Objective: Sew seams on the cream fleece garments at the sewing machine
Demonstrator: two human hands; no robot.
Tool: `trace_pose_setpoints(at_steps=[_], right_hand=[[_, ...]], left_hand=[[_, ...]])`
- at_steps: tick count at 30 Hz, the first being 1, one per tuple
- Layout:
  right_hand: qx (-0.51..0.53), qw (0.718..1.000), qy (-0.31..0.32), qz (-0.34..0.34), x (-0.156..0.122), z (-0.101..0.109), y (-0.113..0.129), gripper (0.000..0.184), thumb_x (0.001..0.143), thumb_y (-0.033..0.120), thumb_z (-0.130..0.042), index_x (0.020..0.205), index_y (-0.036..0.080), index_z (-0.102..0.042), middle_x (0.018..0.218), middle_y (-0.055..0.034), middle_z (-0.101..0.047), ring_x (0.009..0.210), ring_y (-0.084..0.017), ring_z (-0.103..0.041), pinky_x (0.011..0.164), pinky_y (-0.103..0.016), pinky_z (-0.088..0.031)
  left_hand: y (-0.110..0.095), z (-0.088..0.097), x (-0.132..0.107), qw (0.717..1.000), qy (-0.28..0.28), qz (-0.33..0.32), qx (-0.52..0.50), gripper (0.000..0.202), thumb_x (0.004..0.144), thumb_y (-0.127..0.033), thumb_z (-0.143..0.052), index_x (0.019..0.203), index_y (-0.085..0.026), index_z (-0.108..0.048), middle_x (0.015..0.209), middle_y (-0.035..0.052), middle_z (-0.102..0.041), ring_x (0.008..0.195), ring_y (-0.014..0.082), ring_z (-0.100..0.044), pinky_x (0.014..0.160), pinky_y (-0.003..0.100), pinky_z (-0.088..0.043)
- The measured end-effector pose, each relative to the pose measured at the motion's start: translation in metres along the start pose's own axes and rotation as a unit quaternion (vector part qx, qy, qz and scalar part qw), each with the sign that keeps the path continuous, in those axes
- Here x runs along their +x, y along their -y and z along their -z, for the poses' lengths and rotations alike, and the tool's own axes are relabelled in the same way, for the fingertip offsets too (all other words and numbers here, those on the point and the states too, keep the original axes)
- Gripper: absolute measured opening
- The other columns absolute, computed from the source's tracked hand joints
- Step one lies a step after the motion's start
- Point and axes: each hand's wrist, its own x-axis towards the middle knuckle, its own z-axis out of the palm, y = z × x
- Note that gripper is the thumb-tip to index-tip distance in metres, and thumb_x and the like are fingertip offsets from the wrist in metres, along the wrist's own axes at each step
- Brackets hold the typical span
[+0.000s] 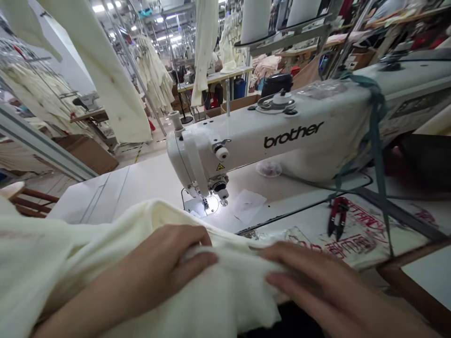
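Observation:
A cream-coloured piece of fabric (116, 230) is bunched over the front edge of the sewing table. My left hand (165, 263) grips a fold of it between thumb and fingers. To the right, my right hand (313, 281), slightly blurred, pinches the same fabric's edge between thumb and fingers. Beyond both hands stands a white sewing machine (243, 136) with a lit needle area (207, 203). The fabric lies in front of the presser foot, and I cannot tell whether it touches the needle plate.
Red-handled thread snips (338, 218) hang from a teal strap (377, 141) on the right. A clear bobbin-like disc (268, 169) and a small white paper (248, 205) lie on the table (141, 183). Cream garment pieces (105, 80) hang at the back left; thread cones (255, 21) stand above.

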Motion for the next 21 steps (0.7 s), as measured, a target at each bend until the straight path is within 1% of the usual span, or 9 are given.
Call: trace_pose_setpoints(at_steps=[3, 6, 8, 12, 14, 16, 18, 19, 21], right_hand=[[-0.016, 0.998, 0.060, 0.015, 0.043, 0.001, -0.009, 0.021, 0.089, 0.025, -0.042, 0.097, 0.020, -0.061, 0.096, -0.0061, -0.063, 0.091, -0.020, -0.058, 0.078, -0.030, -0.044], [-0.025, 0.996, 0.088, -0.009, 0.064, -0.002, -0.014, 0.016, 0.083, 0.016, -0.044, 0.088, 0.017, -0.059, 0.090, -0.0051, -0.062, 0.088, -0.020, -0.057, 0.074, -0.029, -0.041], [-0.010, 0.995, 0.097, -0.034, 0.061, 0.002, -0.014, 0.012, 0.081, 0.016, -0.046, 0.083, 0.018, -0.058, 0.088, -0.0031, -0.063, 0.086, -0.019, -0.057, 0.069, -0.027, -0.039], [0.099, 0.982, 0.153, -0.042, 0.042, 0.018, -0.006, 0.008, 0.080, 0.025, -0.053, 0.081, 0.022, -0.060, 0.083, 0.0021, -0.062, 0.081, -0.015, -0.057, 0.066, -0.022, -0.039], [0.114, 0.981, 0.149, -0.045, 0.043, 0.019, -0.003, 0.006, 0.079, 0.025, -0.054, 0.079, 0.022, -0.060, 0.081, 0.0029, -0.062, 0.079, -0.014, -0.057, 0.066, -0.022, -0.038], [0.057, 0.991, 0.112, -0.054, 0.052, 0.012, -0.004, 0.004, 0.078, 0.021, -0.055, 0.075, 0.020, -0.057, 0.079, 0.0016, -0.061, 0.076, -0.015, -0.054, 0.065, -0.024, -0.036], [-0.008, 0.995, 0.086, -0.058, 0.064, 0.002, -0.008, 0.005, 0.077, 0.019, -0.055, 0.072, 0.018, -0.053, 0.078, -0.0001, -0.059, 0.075, -0.015, -0.052, 0.064, -0.025, -0.034], [-0.026, 0.995, 0.080, -0.055, 0.069, -0.002, -0.012, 0.006, 0.077, 0.018, -0.055, 0.071, 0.018, -0.052, 0.077, -0.0004, -0.059, 0.074, -0.016, -0.051, 0.064, -0.026, -0.033], [-0.035, 0.995, 0.076, -0.046, 0.075, -0.009, -0.017, 0.008, 0.078, 0.018, -0.055, 0.071, 0.018, -0.051, 0.076, -0.0004, -0.057, 0.073, -0.015, -0.050, 0.064, -0.026, -0.033]], left_hand=[[0.010, -0.013, 0.035, 0.996, 0.005, 0.059, 0.069, 0.028, 0.086, -0.041, -0.044, 0.090, -0.020, -0.062, 0.087, 0.0039, -0.066, 0.083, 0.0215, -0.059, 0.071, 0.029, -0.039], [0.021, -0.020, 0.052, 0.991, 0.049, 0.078, 0.097, 0.022, 0.083, -0.035, -0.047, 0.086, -0.019, -0.063, 0.081, 0.0038, -0.065, 0.076, 0.0201, -0.058, 0.065, 0.028, -0.036], [0.022, -0.012, 0.047, 0.992, 0.083, 0.050, 0.086, 0.020, 0.082, -0.034, -0.049, 0.087, -0.020, -0.063, 0.081, 0.0029, -0.063, 0.078, 0.0186, -0.056, 0.066, 0.026, -0.035], [0.019, 0.021, 0.026, 0.980, 0.198, -0.028, 0.013, 0.025, 0.085, -0.042, -0.048, 0.088, -0.021, -0.062, 0.081, -0.0007, -0.059, 0.077, 0.0135, -0.053, 0.067, 0.021, -0.037], [0.021, 0.029, 0.023, 0.977, 0.213, -0.024, 0.020, 0.026, 0.085, -0.043, -0.047, 0.084, -0.021, -0.062, 0.077, -0.0013, -0.057, 0.072, 0.0127, -0.052, 0.064, 0.021, -0.037], [0.022, 0.023, 0.028, 0.981, 0.177, 0.021, 0.084, 0.025, 0.084, -0.040, -0.048, 0.080, -0.019, -0.062, 0.075, 0.0005, -0.059, 0.072, 0.0153, -0.053, 0.064, 0.024, -0.037], [0.020, 0.007, 0.036, 0.980, 0.104, 0.067, 0.155, 0.020, 0.081, -0.035, -0.053, 0.082, -0.018, -0.063, 0.082, 0.0040, -0.063, 0.078, 0.0202, -0.057, 0.068, 0.029, -0.039], [0.016, -0.003, 0.041, 0.979, 0.062, 0.074, 0.177, 0.018, 0.080, -0.032, -0.055, 0.086, -0.018, -0.063, 0.088, 0.0059, -0.064, 0.083, 0.0225, -0.057, 0.072, 0.031, -0.040], [0.006, -0.023, 0.049, 0.984, -0.013, 0.044, 0.175, 0.021, 0.080, -0.027, -0.057, 0.098, -0.017, -0.061, 0.102, 0.0084, -0.062, 0.094, 0.0248, -0.057, 0.081, 0.036, -0.041]])
